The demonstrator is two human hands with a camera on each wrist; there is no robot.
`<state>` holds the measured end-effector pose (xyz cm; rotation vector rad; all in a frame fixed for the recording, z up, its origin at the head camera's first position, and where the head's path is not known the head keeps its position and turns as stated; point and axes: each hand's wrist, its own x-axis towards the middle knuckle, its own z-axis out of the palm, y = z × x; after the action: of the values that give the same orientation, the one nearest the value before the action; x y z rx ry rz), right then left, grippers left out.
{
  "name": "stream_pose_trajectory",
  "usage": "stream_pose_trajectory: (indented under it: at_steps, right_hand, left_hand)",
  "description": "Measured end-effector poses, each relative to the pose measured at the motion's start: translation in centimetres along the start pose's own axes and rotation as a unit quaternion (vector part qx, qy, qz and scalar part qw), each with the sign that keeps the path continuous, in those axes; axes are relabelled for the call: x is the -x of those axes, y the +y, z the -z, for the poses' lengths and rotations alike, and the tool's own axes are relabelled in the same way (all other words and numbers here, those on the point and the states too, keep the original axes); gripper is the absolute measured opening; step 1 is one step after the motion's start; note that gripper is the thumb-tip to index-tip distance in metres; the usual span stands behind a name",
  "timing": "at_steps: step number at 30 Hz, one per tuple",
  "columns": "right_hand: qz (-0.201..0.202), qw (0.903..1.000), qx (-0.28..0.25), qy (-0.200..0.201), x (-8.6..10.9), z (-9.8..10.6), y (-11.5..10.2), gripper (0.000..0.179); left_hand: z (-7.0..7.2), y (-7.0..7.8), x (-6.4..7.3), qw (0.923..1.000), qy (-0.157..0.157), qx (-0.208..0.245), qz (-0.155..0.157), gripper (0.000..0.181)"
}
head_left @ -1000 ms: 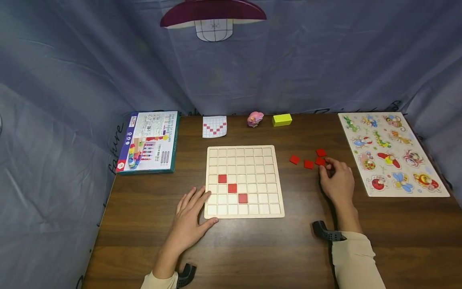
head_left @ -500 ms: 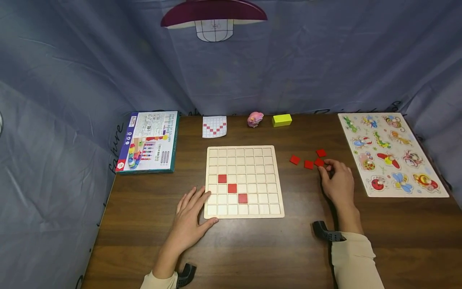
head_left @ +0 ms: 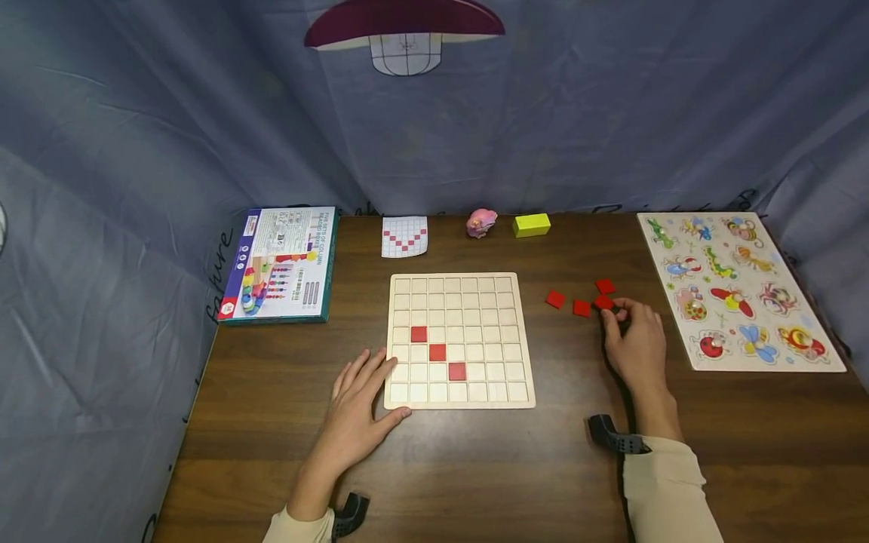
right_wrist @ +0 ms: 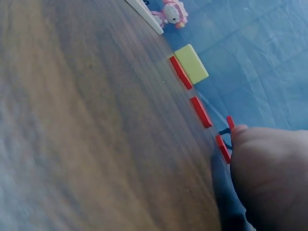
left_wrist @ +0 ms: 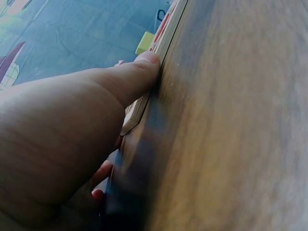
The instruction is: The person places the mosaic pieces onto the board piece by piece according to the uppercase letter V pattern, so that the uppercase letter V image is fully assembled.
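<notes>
A wooden grid board (head_left: 459,406) lies in the middle of the table with three red square tiles in a diagonal. My left hand (head_left: 354,422) rests at its lower left corner, fingers spread; in the left wrist view the thumb (left_wrist: 137,74) presses against the board's edge (left_wrist: 139,110). At right, my right hand (head_left: 635,343) has curled fingers, thumb and index finger pinching at the side of a red tile (head_left: 602,302). Other loose red tiles lie close by: one (head_left: 605,286) behind, two (head_left: 581,308) to the left. The right wrist view shows red tiles (right_wrist: 200,111) beside the thumb.
Behind the board are a pattern card (head_left: 404,237) showing a red V, a pink figurine (head_left: 480,223) and a yellow block (head_left: 532,225). A boxed toy (head_left: 280,264) stands at left. An insect puzzle board (head_left: 740,294) lies right of my right hand. A curtain (head_left: 543,113) hangs behind the table.
The red tile at my right fingertips has shifted slightly left and back again. My left hand and the board have stayed put.
</notes>
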<state>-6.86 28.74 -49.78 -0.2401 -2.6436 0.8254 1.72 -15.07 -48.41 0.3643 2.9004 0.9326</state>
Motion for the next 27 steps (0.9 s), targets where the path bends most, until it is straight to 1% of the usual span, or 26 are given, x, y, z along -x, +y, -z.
stream_pose_trajectory:
  at_steps: [6, 10, 17, 24, 27]
  right_hand:
    - [0.039, 0.9988, -0.025, 0.015, 0.0, -0.1, -1.2, 0.030]
    - [0.075, 0.9966, -0.035, 0.005, 0.0, -0.7, -2.7, 0.028]
    - [0.136, 0.9885, -0.050, -0.042, 0.4, -2.8, -6.4, 0.026]
    - [0.169, 0.9786, -0.063, -0.099, 1.1, -5.0, -11.0, 0.026]
    - [0.185, 0.9721, -0.062, -0.129, 1.4, -6.0, -13.0, 0.026]
  left_hand:
    - [0.0, -0.1, 0.0, 1.0000, 0.001, 0.002, 0.001, 0.081]
    - [0.0, -0.1, 0.1, 1.0000, 0.003, 0.003, 0.001, 0.081]
    - [0.0, 0.0, 0.1, 1.0000, 0.002, 0.002, 0.000, 0.081]
    - [-0.1, -0.1, 0.0, 0.9999, 0.002, -0.008, -0.006, 0.081]
    - [-0.2, -0.1, 0.0, 0.9999, 0.006, -0.010, -0.009, 0.081]
